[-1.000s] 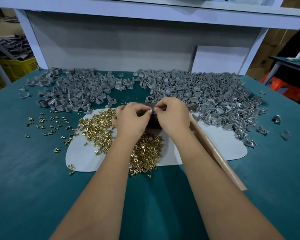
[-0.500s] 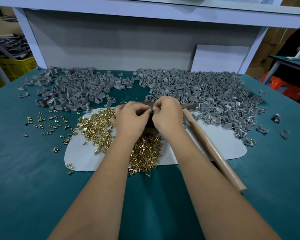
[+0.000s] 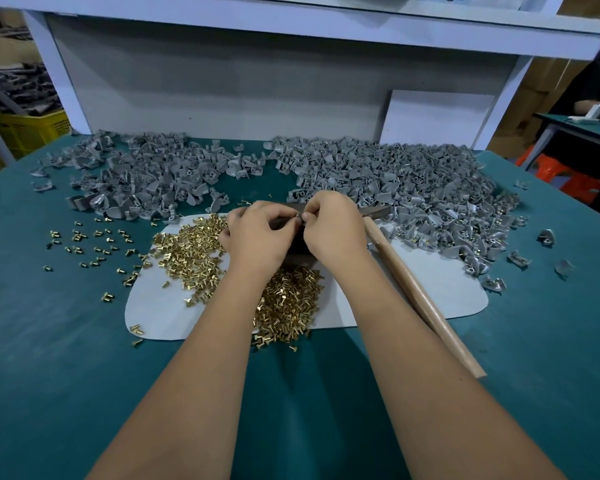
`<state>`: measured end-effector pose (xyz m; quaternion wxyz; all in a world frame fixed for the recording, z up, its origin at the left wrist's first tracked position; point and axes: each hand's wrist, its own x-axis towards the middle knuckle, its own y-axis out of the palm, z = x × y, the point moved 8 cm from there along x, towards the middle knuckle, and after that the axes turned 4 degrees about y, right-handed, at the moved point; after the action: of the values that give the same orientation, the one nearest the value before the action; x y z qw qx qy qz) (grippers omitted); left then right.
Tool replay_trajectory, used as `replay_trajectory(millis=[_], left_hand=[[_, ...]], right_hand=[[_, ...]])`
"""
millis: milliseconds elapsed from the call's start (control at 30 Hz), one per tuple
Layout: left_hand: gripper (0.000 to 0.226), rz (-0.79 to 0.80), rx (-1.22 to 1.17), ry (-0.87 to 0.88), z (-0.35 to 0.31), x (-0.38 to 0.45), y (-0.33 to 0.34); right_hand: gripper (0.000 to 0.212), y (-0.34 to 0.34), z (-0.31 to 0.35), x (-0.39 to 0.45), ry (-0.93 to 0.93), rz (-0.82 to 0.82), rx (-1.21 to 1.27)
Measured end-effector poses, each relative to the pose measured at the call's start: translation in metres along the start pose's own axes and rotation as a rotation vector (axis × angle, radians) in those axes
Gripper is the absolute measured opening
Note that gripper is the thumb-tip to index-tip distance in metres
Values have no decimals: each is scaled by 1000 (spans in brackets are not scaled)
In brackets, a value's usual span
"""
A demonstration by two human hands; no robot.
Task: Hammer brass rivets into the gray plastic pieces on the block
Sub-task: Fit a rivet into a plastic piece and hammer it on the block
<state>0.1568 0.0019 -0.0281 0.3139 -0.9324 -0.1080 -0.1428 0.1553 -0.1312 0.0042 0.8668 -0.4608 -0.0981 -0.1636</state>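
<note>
My left hand (image 3: 257, 233) and my right hand (image 3: 333, 226) meet fingertip to fingertip over a dark block (image 3: 300, 244), which they mostly hide. Together the curled fingers pinch a small gray plastic piece (image 3: 299, 215); I cannot tell whether a rivet is in it. Brass rivets (image 3: 288, 299) lie heaped under my wrists, with more rivets (image 3: 187, 247) to the left. A hammer with a wooden handle (image 3: 426, 303) lies beside my right forearm, its head (image 3: 378, 213) just right of my right hand.
Gray plastic pieces lie in a left heap (image 3: 146, 178) and a larger right heap (image 3: 395, 181) at the back of the teal table (image 3: 49, 358). A white mat (image 3: 160, 306) lies under the rivets. Loose rivets (image 3: 94, 244) are scattered left. Another person's arm (image 3: 589, 107) shows far right.
Both hands stay together over the block, the fingertips working only slightly. The hammer has not moved.
</note>
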Motion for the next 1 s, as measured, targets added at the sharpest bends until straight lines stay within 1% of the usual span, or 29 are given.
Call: replay_trajectory(millis=[100,133,200,267,300,333,400,500,567,633,733,833,900,1000], left_hand=[[9,15,0,11,0,1,0],[10,19,-3,14,0,1,0],[13,29,-13,13,0,0,1],[14,36,-21,7,0,0,1],[13,38,-23,5,0,0,1],[11,39,-23,4,-1,-1,1],[8,38,-19,5,-2,-2,1],[5,40,-11,6,-3,-3,2],[5,39,4,8,-3,-3,2],[5,33,13,9,-3,-4,1],[5,18,26,8,-4,-3,2],[6,-2,34,8,-4,-3,2],[7,-13,44,11,-4,-3,3],[6,-27,81,12,-5,-2,3]], right_hand=[[8,-1,-3,-3,-37,60,70],[9,-6,-6,-5,-40,53,92],[18,-22,-19,-9,10,-39,67],[21,-45,-36,-14,74,-185,-111],[21,-55,-44,-17,107,-225,-232],[22,-61,-52,-20,148,-230,-327],[29,-62,-69,-27,251,-147,-370],[19,-49,-81,-36,325,-4,-394],[29,-42,-84,-38,355,46,-440],[33,-40,-88,-36,377,56,-413],[28,-38,-94,-32,395,52,-303],[26,-48,-88,-29,387,-35,-231],[22,-59,-79,-28,342,-99,-178],[14,-74,-59,-30,216,-156,-63]])
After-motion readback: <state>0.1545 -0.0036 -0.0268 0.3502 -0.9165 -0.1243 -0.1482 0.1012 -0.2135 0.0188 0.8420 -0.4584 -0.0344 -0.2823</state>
